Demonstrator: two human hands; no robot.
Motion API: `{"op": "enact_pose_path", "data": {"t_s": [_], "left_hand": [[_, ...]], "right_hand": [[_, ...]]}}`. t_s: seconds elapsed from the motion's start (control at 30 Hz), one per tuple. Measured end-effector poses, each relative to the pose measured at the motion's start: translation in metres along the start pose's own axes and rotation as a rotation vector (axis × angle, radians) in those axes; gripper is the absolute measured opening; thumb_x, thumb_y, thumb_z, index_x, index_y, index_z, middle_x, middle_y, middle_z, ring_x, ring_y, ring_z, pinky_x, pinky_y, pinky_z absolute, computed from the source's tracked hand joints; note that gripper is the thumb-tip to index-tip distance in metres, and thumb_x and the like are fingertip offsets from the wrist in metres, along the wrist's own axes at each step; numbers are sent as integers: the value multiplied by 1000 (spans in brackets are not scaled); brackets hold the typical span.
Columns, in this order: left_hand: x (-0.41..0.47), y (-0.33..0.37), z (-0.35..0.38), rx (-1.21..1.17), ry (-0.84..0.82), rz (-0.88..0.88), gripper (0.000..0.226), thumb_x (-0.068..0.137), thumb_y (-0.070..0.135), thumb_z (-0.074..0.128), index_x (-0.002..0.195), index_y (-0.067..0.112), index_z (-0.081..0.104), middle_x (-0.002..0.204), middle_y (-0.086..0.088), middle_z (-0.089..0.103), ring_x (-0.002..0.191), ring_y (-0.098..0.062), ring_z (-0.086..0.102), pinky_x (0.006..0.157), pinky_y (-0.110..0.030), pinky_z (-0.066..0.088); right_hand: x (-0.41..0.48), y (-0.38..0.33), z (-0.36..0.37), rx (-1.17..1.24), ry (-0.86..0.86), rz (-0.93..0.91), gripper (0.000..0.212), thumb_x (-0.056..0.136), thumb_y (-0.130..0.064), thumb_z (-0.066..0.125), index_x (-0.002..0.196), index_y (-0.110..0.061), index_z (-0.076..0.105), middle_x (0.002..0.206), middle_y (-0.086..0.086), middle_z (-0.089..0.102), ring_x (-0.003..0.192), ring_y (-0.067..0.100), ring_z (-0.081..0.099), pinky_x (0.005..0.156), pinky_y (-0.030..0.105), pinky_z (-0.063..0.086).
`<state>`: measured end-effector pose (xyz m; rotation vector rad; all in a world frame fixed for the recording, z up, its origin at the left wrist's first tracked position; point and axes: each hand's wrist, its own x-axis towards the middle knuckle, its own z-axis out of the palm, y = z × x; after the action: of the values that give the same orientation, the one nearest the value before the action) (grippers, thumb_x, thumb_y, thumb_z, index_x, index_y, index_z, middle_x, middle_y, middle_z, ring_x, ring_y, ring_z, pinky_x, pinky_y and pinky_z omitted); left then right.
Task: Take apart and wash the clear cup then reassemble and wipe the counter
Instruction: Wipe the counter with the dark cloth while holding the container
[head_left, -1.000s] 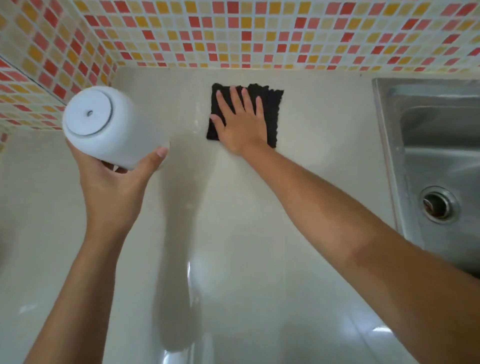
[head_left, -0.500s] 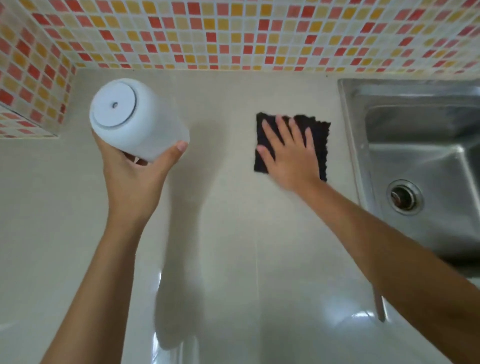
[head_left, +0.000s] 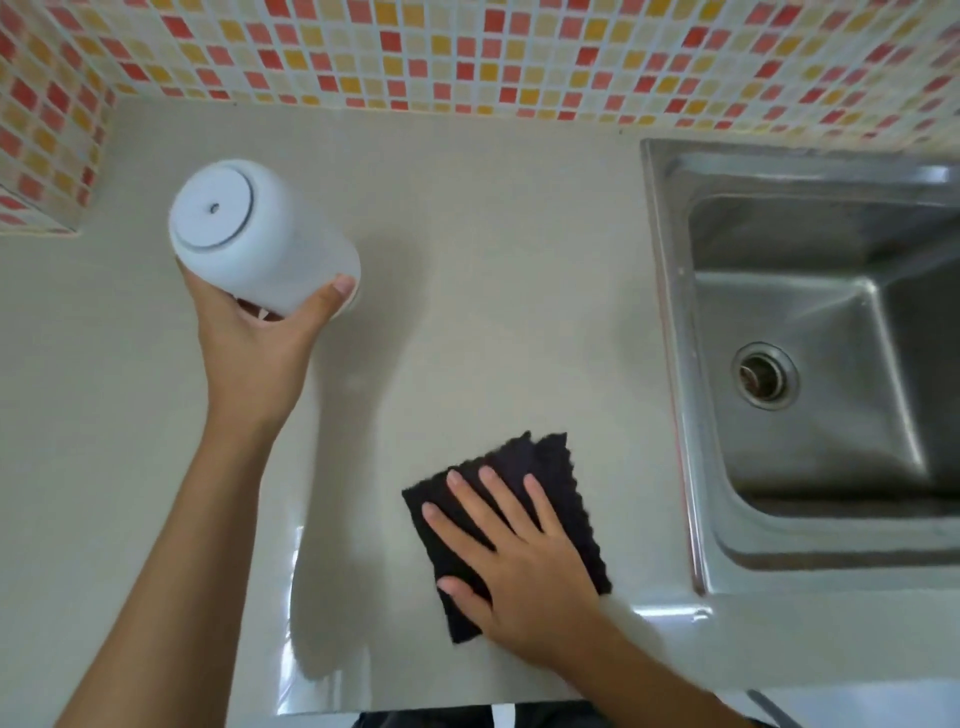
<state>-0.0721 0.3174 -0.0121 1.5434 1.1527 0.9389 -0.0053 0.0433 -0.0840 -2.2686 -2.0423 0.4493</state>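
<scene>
My left hand grips a frosted white cup with its lid on, lifted above the counter at the left and tilted so the lid faces me. A folded black cloth lies flat on the beige counter near its front edge. My right hand presses on the cloth with straight, spread fingers.
A steel sink with a round drain is set into the counter at the right. Mosaic tile walls close off the back and the left corner. The counter's front edge runs just below my right wrist.
My right hand has slid the black cloth from the back of the counter toward the front edge. My left hand still holds the cup up at the left.
</scene>
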Motion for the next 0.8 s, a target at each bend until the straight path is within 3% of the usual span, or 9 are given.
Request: {"op": "enact_pose_path", "data": {"t_s": [0.07,0.17,0.27,0.37,0.53,0.67,0.8], "left_hand": [[-4,3,4,7,-28,0,88,75,22,83,145,13,31,138,4,52,120,-2,55,95,-16,48],[-17,1,9,33,-77,7,87,74,21,83,144,15,32,137,5,53,120,-2,55,96,-18,48],[-36,-6,17,32,-125,-6,90,73,22,84,145,16,30,137,5,52,120,-3,55,99,-23,49],[-51,-11,25,42,-169,-9,91,72,21,84,145,16,29,137,5,51,120,-2,54,98,-21,49],[-59,-12,35,38,-175,-6,92,71,24,86,144,17,29,137,8,51,121,-1,53,97,-20,49],[-56,-5,44,6,-179,15,95,70,22,86,144,16,27,138,7,49,122,-1,52,94,-14,47],[-61,-5,59,2,-210,31,95,68,25,87,142,19,29,137,7,50,122,-1,51,91,-11,46]], "right_hand": [[23,31,-7,-26,35,27,59,97,-57,32,151,-35,21,160,-3,16,147,23,13,115,53,15],[103,93,-30,-70,146,259,58,97,-58,26,151,-36,21,160,-1,19,147,24,14,117,53,11],[186,164,-63,-26,122,420,61,96,-60,12,152,-36,8,162,-2,6,148,22,2,118,51,-2],[217,193,-74,-3,112,499,61,97,-59,8,153,-34,3,162,-2,1,148,23,-3,117,51,-5],[107,127,-37,-32,200,510,59,99,-55,13,153,-31,12,161,2,11,148,26,6,117,53,5],[-22,85,-17,-80,76,414,60,99,-54,19,153,-30,10,162,2,5,148,26,2,117,54,7],[-3,116,-23,-138,60,354,61,98,-56,20,153,-31,12,161,2,10,148,27,8,117,54,10]]}}
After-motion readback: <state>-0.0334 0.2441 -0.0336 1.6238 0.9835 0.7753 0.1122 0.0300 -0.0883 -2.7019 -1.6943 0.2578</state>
